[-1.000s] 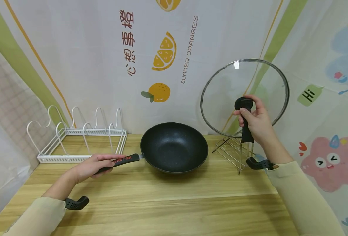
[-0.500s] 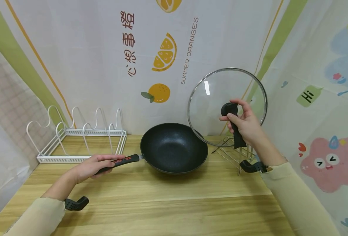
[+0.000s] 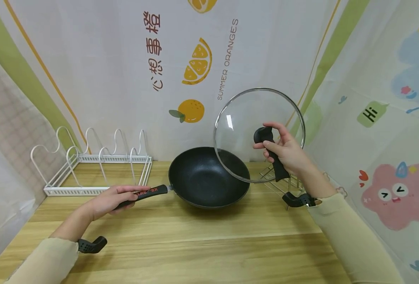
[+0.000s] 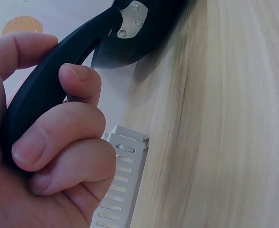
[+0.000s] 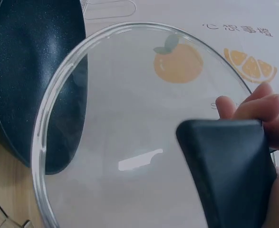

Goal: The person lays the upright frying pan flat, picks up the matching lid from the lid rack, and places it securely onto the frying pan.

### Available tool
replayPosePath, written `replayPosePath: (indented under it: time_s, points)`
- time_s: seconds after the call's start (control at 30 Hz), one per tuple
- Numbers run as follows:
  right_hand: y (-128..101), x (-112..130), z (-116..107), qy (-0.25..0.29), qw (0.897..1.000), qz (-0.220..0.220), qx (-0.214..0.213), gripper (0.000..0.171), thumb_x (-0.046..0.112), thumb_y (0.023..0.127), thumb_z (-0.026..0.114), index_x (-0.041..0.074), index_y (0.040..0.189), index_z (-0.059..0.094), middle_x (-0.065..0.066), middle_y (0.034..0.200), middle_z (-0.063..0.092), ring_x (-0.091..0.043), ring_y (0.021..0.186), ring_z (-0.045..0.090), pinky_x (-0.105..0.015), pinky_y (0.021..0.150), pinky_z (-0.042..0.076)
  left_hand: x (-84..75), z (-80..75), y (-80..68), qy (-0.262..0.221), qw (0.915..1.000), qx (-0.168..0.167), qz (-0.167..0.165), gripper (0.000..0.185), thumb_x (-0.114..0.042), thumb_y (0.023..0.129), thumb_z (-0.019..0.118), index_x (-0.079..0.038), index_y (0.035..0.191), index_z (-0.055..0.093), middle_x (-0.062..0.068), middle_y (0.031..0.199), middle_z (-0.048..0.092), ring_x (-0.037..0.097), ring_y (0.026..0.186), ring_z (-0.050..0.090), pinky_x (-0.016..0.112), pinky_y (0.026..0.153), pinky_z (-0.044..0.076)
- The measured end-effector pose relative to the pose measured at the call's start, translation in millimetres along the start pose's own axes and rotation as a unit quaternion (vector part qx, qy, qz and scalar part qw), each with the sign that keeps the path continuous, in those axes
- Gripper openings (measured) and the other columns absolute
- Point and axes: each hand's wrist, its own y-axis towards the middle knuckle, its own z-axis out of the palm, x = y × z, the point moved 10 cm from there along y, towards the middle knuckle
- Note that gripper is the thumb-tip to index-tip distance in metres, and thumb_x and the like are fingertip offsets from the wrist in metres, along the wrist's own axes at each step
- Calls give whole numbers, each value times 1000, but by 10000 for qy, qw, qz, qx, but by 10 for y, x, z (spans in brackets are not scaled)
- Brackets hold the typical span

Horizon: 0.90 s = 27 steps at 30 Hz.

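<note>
A black wok (image 3: 209,177) stands on the wooden table, its long handle (image 3: 154,191) pointing left. My left hand (image 3: 108,201) grips that handle; in the left wrist view the fingers (image 4: 68,128) curl round it below the riveted bracket (image 4: 133,20). My right hand (image 3: 284,152) holds a round glass lid (image 3: 241,114) by its black knob (image 3: 263,135). The lid is raised and tilted nearly upright, its lower left rim overlapping the wok's right side in the head view. The right wrist view shows the knob's flared end (image 5: 229,166) close up, partly covering the fingers.
A white wire rack (image 3: 74,191) with looped dividers sits at the left back of the table (image 3: 195,252). Behind the lid, at the right back, is a gold wire rack (image 3: 271,177), partly hidden. A printed curtain (image 3: 124,79) hangs behind the table.
My right hand has carried the glass lid left and slightly down, from over the gold rack to partly across the wok. My left hand stays on the wok handle.
</note>
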Motion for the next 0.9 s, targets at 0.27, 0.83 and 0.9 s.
replayPosePath:
  time_s: [0.27, 0.83, 0.9]
  points:
    - [33, -131, 156, -289, 9988, 324, 220, 52, 0, 113, 53, 30, 155, 46, -9, 105, 85, -11, 65, 62, -22, 57, 51, 23, -3, 5, 52, 10000, -18, 5, 48, -24, 113, 59, -10, 159, 58, 3, 81, 57, 7, 56, 41, 20, 47, 32]
    - [167, -361, 418, -1295, 9878, 795, 352, 54, 2, 113, 54, 21, 161, 40, -4, 90, 80, -14, 61, 57, -26, 55, 49, 34, -11, 0, 51, 10000, -26, 37, 49, -24, 113, 59, -9, 159, 57, 6, 86, 59, 7, 57, 42, 21, 48, 32]
    - [180, -384, 436, -1418, 9857, 852, 337, 55, 3, 112, 56, 21, 161, 41, -5, 87, 77, -13, 60, 55, -26, 54, 48, 26, -12, -2, 47, 10000, -5, 62, 49, -23, 113, 59, -9, 160, 56, 7, 87, 59, 7, 57, 41, 21, 48, 32]
